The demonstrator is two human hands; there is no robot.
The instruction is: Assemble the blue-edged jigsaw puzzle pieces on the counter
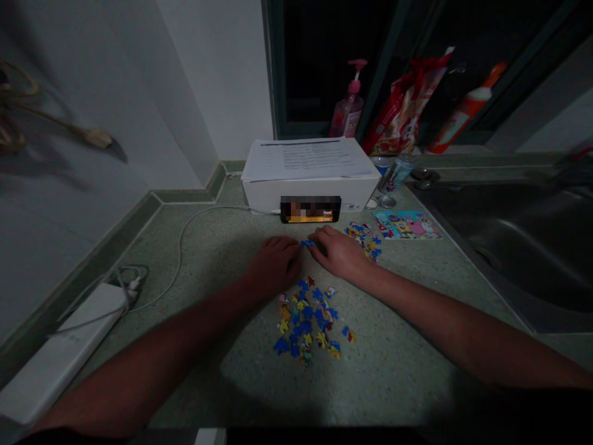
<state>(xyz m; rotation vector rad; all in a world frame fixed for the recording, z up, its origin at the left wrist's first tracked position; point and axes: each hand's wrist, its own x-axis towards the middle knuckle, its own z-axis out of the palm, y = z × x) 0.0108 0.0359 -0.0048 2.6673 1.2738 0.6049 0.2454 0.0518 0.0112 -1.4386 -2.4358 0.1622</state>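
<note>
Between my two hands lies a small blue jigsaw puzzle piece [306, 243], or perhaps two joined ones; the fingers partly cover it. The fingers of my left hand [277, 261] are closed at its left edge. From the other side my right hand [341, 252] pinches it with thumb and forefinger. Just below the hands a loose heap of puzzle pieces [306, 327], mostly blue and yellow, is scattered on the counter. More puzzle pieces [365, 238] are piled beyond my right wrist. A colourful cartoon picture card [407, 225] lies to the right of that pile.
A phone [310, 210] leans against a white box [264, 191] with a printed sheet on top. Its cable runs left to a power strip [69, 352]. Cans [399, 172] stand near the metal sink [532, 241] on the right. A pink pump bottle [346, 114] stands behind.
</note>
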